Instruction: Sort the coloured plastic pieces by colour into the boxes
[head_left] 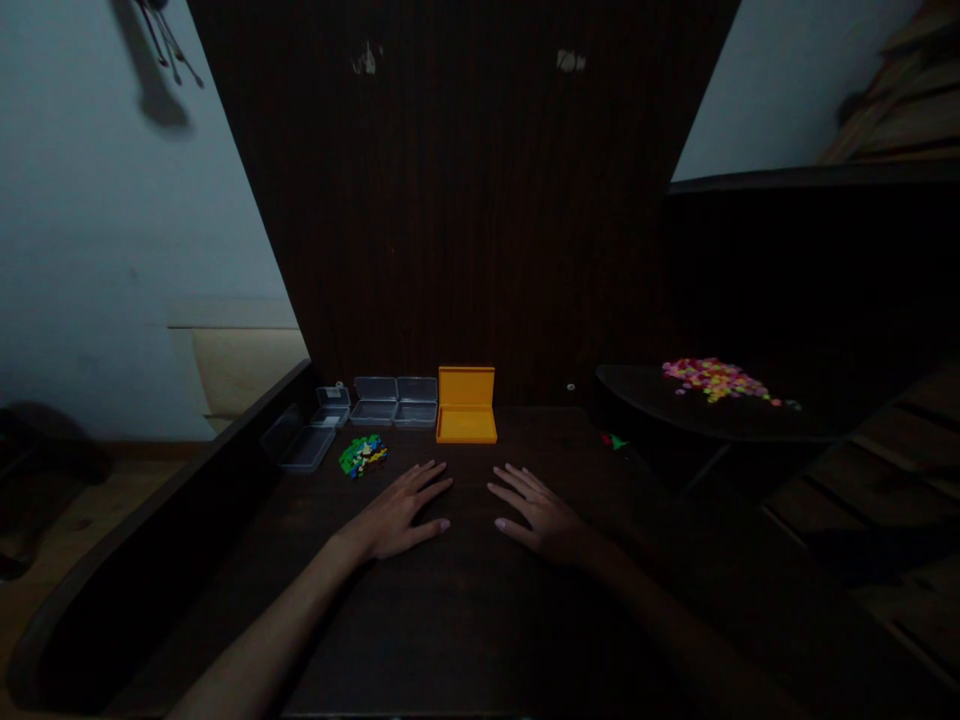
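My left hand [397, 515] lies flat on the dark wooden table [465, 620], fingers stretched out and holding nothing. My right hand [536, 515] rests flat beside it, also empty with fingers spread. Just beyond my left hand sits a small heap of green, yellow and blue pieces [362, 455]. An open orange box [466, 405] stands ahead between the two hands. To its left are clear plastic cases [395, 401], all open.
Another clear open case [300, 440] lies near the table's left edge. A lower dark surface at the right carries a pile of pink and yellow pieces [712, 380]. A small red and green item [613, 440] sits at the table's right edge. A dark panel rises behind.
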